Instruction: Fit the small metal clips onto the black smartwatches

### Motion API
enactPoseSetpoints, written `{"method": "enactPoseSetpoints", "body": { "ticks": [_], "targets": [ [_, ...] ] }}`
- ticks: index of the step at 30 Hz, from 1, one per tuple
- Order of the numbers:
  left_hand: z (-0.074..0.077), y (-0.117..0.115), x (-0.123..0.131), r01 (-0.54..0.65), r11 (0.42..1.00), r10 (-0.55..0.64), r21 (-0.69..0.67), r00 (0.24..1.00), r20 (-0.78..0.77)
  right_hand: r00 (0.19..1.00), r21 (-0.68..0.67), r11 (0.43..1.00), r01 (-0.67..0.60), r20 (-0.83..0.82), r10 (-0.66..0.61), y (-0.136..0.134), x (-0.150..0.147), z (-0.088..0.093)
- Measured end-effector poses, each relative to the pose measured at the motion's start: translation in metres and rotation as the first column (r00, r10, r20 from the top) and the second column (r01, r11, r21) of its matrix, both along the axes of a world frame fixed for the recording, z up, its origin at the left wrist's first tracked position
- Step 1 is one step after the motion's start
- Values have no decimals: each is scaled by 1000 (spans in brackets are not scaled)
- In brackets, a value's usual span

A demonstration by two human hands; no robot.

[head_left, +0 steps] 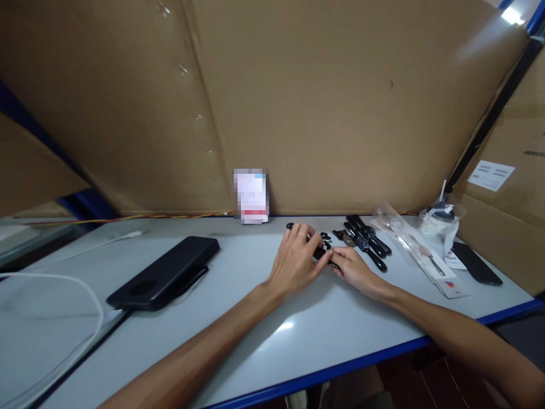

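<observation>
Brown cardboard (298, 102) rises behind your pale table (238, 255), spanning the far side from ten to two o'clock. Taking your hands as the centre of the dial, a white cable (63, 277) loops across the tabletop at nine o'clock on the far left. Nearer, also around nine, a thick black block (170, 267) lies at a slant. At ten o'clock a lit screen (254, 196), blurred out, leans upright against the cardboard.

At the centre, your left hand (293, 258) is palm down, its fingers curled closed over a small black item (322, 250). Your right hand (353, 270) pinches the near end of that item between thumb and fingertips; most of it is hidden, so you cannot tell its full shape. A black tip pokes out past your left knuckles at eleven.

Small black pieces (325, 237) lie just beyond your fingers at one o'clock. Toward three sits a cluster of black-handled tools (367, 247), overlapping. Farther along are clear packages (426, 255), then a clear container (436, 224) between two and three, and a flat black slab (479, 266) at three, beside a labelled carton (494, 130).
</observation>
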State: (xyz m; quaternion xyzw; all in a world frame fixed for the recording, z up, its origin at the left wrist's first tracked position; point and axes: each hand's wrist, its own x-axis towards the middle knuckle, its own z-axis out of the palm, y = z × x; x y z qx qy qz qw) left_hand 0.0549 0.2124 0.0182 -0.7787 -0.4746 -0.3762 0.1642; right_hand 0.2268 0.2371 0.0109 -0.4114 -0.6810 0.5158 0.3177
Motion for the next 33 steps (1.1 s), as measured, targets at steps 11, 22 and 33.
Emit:
{"method": "enactPoseSetpoints", "body": {
  "ticks": [11, 22, 33],
  "targets": [
    [0, 0, -3, 119, 993, -118, -5, 993, 10, 1000, -1, 1000, -10, 2, 10, 1, 0, -1],
    [-2, 1, -3, 111, 994, -111, -15, 994, -5, 1000, 3, 1000, -9, 12, 9, 0, 1, 1],
    [2, -2, -1, 4, 1000, -4, 0, 999, 34, 1000, -25, 1000, -1, -17, 0, 1, 0, 0]
  ]
}}
